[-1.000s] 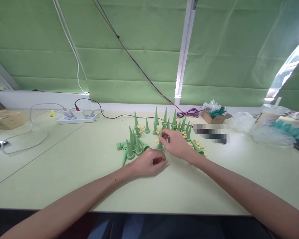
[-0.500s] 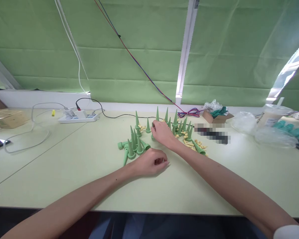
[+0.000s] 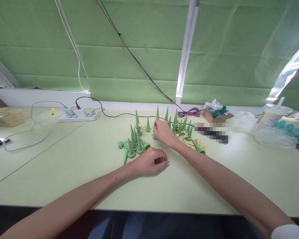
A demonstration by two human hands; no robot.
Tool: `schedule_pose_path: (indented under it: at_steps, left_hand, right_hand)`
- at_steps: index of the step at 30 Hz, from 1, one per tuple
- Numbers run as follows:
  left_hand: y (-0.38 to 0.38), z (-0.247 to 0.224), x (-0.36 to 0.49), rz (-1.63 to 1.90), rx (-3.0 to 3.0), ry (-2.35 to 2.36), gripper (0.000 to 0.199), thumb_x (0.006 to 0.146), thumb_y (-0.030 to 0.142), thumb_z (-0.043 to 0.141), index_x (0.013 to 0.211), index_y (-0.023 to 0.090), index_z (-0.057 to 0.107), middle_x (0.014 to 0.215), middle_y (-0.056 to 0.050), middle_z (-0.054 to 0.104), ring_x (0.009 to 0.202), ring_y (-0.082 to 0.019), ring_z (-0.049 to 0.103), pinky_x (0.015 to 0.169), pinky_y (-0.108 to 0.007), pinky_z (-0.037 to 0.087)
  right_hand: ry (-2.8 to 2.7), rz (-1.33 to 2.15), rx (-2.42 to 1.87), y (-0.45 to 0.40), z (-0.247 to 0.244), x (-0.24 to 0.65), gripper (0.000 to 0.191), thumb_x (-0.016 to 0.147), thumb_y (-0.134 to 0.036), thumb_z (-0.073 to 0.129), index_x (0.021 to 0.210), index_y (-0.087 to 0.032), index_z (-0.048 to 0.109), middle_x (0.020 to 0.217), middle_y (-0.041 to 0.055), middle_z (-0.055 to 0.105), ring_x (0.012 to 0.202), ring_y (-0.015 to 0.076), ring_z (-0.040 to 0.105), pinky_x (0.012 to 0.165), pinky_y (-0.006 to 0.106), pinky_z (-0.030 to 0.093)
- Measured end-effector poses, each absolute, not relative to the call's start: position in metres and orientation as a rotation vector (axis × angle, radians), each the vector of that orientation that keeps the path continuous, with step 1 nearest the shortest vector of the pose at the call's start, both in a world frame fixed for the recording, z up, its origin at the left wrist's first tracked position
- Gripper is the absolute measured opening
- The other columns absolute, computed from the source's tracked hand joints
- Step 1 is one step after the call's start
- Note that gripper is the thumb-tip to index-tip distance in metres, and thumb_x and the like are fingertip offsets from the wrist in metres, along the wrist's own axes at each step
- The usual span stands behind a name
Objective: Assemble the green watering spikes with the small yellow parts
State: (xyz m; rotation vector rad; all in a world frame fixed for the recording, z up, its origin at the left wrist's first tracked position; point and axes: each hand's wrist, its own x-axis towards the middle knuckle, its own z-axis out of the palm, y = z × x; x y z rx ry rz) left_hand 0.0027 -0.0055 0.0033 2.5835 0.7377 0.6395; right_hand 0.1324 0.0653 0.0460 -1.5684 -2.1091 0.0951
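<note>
Cones (image 3: 140, 148) fill the middle of the table (image 3: 184, 192), rather nearer its far edge than its near one, in the head view. Most stand tip up: the wide foot of each gives it a steady seat and leaves the slim part free for fingers. A few lie on their sides, among them one (image 3: 125, 155) at the left of the group and one (image 3: 198, 148) at the right, where a tapered body rests along its length. Yellow bits (image 3: 189, 144) lie loose between and beside the cones, close enough to reach without a stretch.

The right hand (image 3: 163, 132) comes over from the right with fingers closed on what seems to be a cone (image 3: 154, 136); its foot shows below them, but they hide its upper part. Holding from above probably lets the foot sit flat. The left hand (image 3: 150, 162) rests by the front cones, loosely curled, likely for support. I see nothing in it, though its palm is hidden, and cannot tell whether its fingertips meet. The box (image 3: 208, 116) near the far edge seems to gather crumpled plastic and green stuff.
</note>
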Motion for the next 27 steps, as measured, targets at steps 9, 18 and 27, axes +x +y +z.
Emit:
schedule_pose_path:
  at_steps: [9, 18, 27]
  left_hand:
    - [-0.006, 0.004, 0.003, 0.646, 2.595, 0.734, 0.02, 0.089, 0.024, 0.053, 0.074, 0.015, 0.063, 0.064, 0.0, 0.059, 0.056, -0.009, 0.046, 0.055, -0.023, 0.036]
    - [-0.005, 0.004, 0.003, 0.654, 2.585, 0.73, 0.02, 0.089, 0.023, 0.053, 0.073, 0.015, 0.062, 0.064, 0.0, 0.059, 0.055, -0.009, 0.046, 0.055, -0.023, 0.036]
    - [-0.005, 0.004, 0.003, 0.664, 2.589, 0.71, 0.021, 0.089, 0.023, 0.053, 0.071, 0.015, 0.061, 0.064, 0.0, 0.059, 0.055, -0.01, 0.046, 0.054, -0.024, 0.036]
  right_hand:
    - [-2.087, 0.104, -1.566, 0.068, 0.046, 0.134, 0.021, 0.096, -0.016, 0.039, 0.096, -0.012, 0.059, 0.087, 0.0154, 0.067, 0.075, 0.0243, 0.066, 0.067, 0.03, 0.044]
    - [-2.056, 0.101, -1.517, 0.072, 0.041, 0.135, 0.023, 0.096, -0.018, 0.039, 0.11, -0.013, 0.056, 0.09, 0.0153, 0.068, 0.088, 0.0272, 0.065, 0.074, 0.032, 0.044]
    - [-2.118, 0.128, -1.235, 0.052, 0.037, 0.142, 0.036, 0.096, -0.021, 0.039, 0.131, -0.017, 0.044, 0.06, -0.0021, 0.053, 0.056, 0.018, 0.05, 0.06, 0.025, 0.037]
